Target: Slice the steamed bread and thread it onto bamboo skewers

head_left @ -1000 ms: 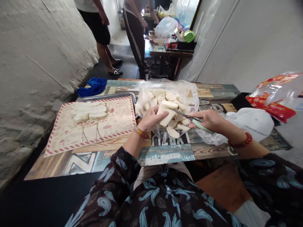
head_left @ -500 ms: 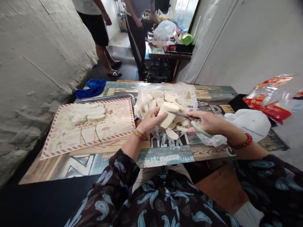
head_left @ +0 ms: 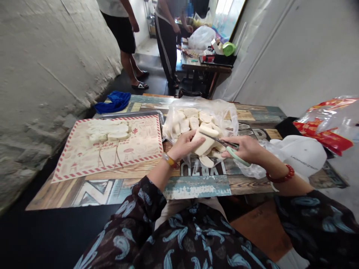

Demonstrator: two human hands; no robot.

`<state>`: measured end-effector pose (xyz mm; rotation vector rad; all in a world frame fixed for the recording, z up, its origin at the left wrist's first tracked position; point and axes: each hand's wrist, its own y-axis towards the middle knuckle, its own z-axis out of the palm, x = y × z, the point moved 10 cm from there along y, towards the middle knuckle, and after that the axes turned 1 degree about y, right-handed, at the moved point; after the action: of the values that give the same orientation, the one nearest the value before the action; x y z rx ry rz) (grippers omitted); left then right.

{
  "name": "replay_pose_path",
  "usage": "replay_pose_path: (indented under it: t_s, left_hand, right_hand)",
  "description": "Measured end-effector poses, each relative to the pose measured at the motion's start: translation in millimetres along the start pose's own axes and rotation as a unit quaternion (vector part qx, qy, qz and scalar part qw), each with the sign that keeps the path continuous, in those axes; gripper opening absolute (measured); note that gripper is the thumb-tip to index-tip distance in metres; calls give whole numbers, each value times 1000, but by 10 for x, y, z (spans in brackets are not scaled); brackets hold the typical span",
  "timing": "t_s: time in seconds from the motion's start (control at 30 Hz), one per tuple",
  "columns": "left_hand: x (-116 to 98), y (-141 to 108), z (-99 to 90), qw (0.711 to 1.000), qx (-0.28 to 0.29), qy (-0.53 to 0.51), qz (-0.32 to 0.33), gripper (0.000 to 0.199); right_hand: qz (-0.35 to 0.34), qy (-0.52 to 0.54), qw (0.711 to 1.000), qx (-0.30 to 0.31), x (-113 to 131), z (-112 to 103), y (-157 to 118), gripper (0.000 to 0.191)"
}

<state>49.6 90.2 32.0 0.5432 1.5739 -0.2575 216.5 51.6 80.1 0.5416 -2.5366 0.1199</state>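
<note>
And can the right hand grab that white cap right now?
Probably not straight away: the right hand is holding the green-handled scissors, so it would likely need to put them down. The white cap sits close, beside that forearm, and nothing seems to cover its top.

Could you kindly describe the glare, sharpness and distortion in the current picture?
Head view: glare whitens the back panel and glints off the red-and-clear bag; head view: scissors fairly sharp, lettering on the white cap soft; head view: wide-angle distortion stretches the edges.
</note>
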Motion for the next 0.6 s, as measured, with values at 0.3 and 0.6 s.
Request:
replay_pose_path:
  t_s: [0.3,0.6]
  left_hand:
    - [40,10,-15,999,-2,-47,-6,60]
    - [7,2,-28,1000,-3,3,-6,57]
  right_hand:
    - [-27,-50,998,-24,-84,-18,-62,43]
    - [-18,-49,998,31,-75,79,19,70]
